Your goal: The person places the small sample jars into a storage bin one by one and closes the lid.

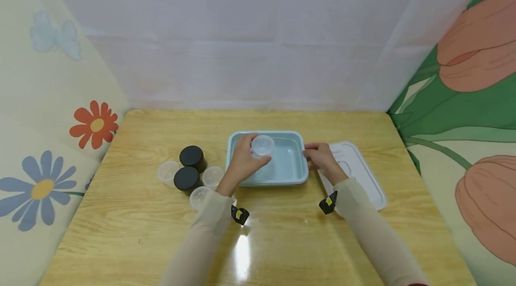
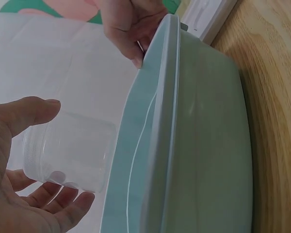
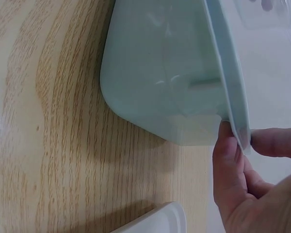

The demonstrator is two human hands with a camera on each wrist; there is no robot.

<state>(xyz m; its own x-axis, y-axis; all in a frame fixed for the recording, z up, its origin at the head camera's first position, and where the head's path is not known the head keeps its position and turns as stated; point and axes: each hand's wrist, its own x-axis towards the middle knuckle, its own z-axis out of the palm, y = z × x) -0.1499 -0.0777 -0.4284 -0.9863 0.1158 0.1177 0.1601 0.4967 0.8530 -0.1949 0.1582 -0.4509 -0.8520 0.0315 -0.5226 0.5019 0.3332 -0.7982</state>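
Note:
My left hand (image 1: 245, 160) holds a clear plastic jar (image 1: 263, 146) above the left part of a light blue plastic box (image 1: 288, 162). In the left wrist view the jar (image 2: 80, 150) lies on its side in the picture, between thumb and fingers, with a ribbed neck and see-through walls. At the box's right end, my right hand (image 1: 321, 159) pinches the rim. The right wrist view shows its thumb on the inner side of the rim (image 3: 235, 92) and the other fingers outside, under the edge.
Left of the box stand several more clear jars (image 1: 168, 172) and two round black-topped containers (image 1: 187, 179), close together. A white lid (image 1: 364, 176) lies to the right, partly under the right forearm. Behind the wooden table (image 1: 306, 241) hangs a white cloth (image 1: 258, 62).

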